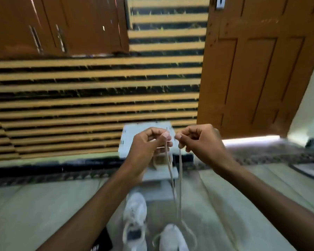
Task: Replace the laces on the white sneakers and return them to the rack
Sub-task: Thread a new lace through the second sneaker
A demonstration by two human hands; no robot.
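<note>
Pinching an end of the pale lace (180,178) between thumb and fingertips, the left hand (149,147) and the right hand (199,142) are raised in front of the white rack (130,140), each closed on its own strand. Both strands drop to the sneaker farther from the rack (172,238), on the floor, where loose loops lie over its top. I judge the lacing of this shoe to be under way, with the ends being drawn even. The sneaker nearer the rack (135,214) lies just beside the other; blur hides whether it is laced. Neither stands on the rack yet. Counted: two sneakers, one lace in two strands, two hands, one rack.
</note>
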